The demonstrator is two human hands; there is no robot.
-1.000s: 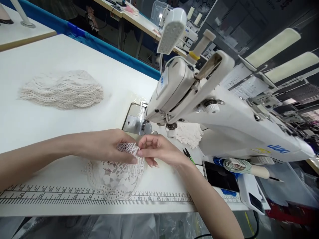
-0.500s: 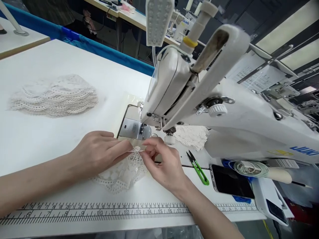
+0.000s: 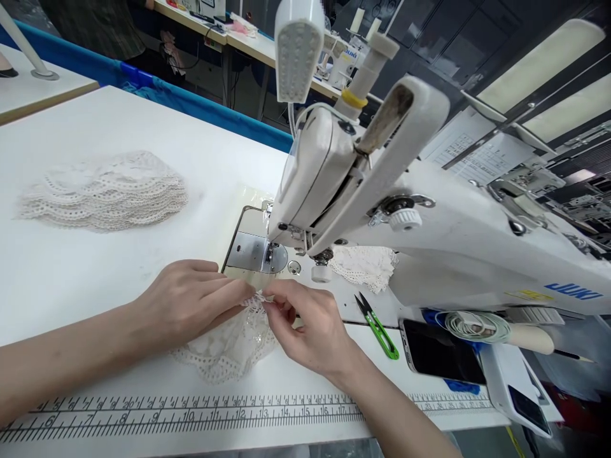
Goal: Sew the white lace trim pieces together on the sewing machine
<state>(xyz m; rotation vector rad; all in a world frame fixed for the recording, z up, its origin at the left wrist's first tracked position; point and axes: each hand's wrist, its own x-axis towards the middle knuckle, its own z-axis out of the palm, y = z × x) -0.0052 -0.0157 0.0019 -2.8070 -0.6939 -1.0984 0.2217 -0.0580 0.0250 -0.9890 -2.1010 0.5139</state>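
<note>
A white lace piece lies on the white table in front of the sewing machine. My left hand rests on the lace, its fingers pressed together on the lace's upper edge. My right hand pinches that same edge from the other side, thumb against fingertips. Both hands meet just in front of the metal needle plate and the presser foot. Most of the lace is hidden under my left palm.
A stack of lace pieces lies at the far left. More lace sits under the machine arm. Green thread snips, a phone and a thread-wound tool lie to the right. A printed ruler runs along the near edge.
Both hands have carried the lace's edge up towards the needle plate and shifted from holding the bunched lace to a fine pinch on its edge. The camera view also moved.
</note>
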